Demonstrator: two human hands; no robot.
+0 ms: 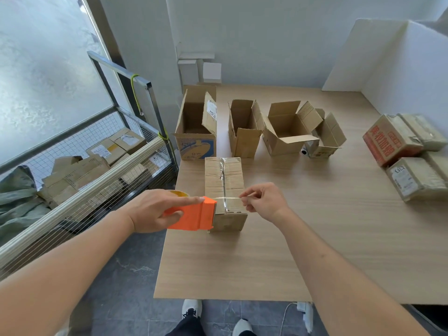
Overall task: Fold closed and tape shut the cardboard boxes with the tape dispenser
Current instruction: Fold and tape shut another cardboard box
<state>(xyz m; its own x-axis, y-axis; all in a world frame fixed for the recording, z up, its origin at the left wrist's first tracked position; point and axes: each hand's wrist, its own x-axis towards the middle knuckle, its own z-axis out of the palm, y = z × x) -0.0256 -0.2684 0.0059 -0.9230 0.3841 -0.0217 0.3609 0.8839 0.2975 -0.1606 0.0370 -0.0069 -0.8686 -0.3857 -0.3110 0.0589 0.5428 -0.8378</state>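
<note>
A closed cardboard box [224, 180] lies on the wooden table [278, 251], with clear tape running along its top seam. My left hand [155, 209] grips the orange tape dispenser [194, 215] at the box's near left edge, index finger stretched along its top. A strip of clear tape [228, 198] spans crosswise over the box's near end from the dispenser to my right hand [263, 200], which pinches the tape's free end just right of the box.
Several open cardboard boxes [244, 127] stand in a row behind the closed one. Taped boxes [407, 151] are stacked at the table's right edge. A wire cage cart [97, 166] holding more boxes stands left of the table. White foam panels [388, 59] lean at the back right.
</note>
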